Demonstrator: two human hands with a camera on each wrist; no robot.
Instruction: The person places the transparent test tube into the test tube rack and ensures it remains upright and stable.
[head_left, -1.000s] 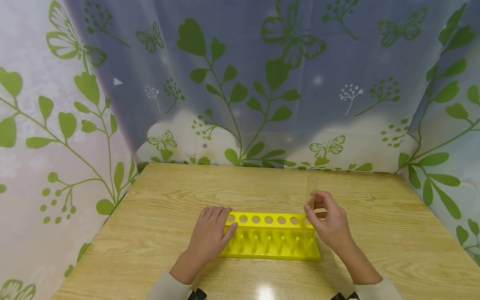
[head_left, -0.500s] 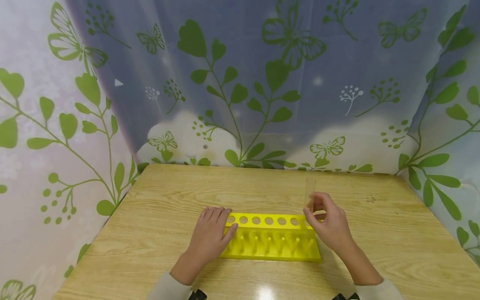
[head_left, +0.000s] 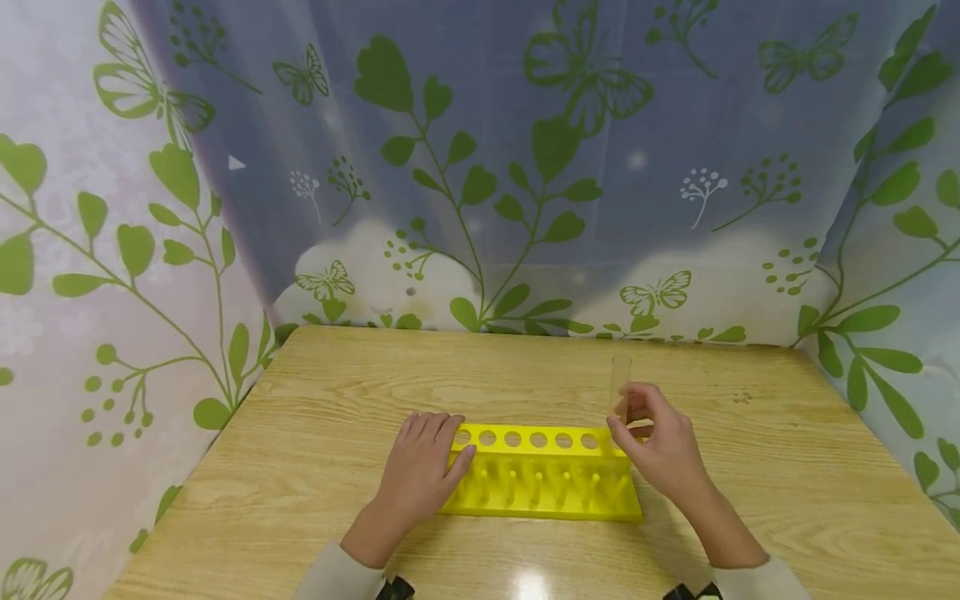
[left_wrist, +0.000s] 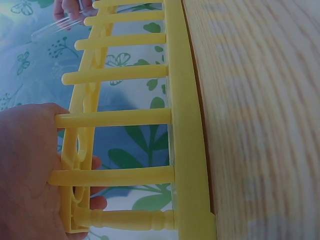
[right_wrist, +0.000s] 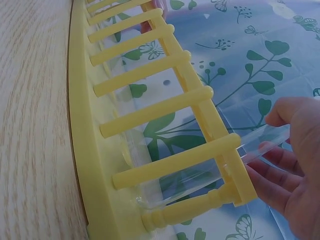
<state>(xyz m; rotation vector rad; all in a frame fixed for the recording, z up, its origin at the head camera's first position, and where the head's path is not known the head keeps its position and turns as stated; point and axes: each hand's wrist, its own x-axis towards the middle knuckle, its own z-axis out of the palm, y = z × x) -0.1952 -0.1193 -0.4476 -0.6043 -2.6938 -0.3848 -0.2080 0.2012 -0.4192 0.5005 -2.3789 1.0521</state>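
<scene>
A yellow test tube rack (head_left: 540, 505) stands on the table, with a row of round holes on top and a row of pegs in front. My left hand (head_left: 422, 465) grips its left end, thumb on the near side and fingers over the top rail. At the right end my right hand (head_left: 663, 443) pinches a clear test tube (head_left: 621, 385) between thumb and fingers. The right wrist view shows the tube (right_wrist: 197, 181) passing through the end hole, its lower end down near the rack's base. Several other holes hold no tube.
The light wood-grain table (head_left: 360, 375) reaches back to a hanging curtain (head_left: 480, 208) printed with green leaves and butterflies. Similar printed cloth covers both sides. Dark straps (head_left: 395, 588) show at the wrists.
The test tube's upper end has shifted slightly left and down over the last second. Both hands and the rack stay almost in place.
</scene>
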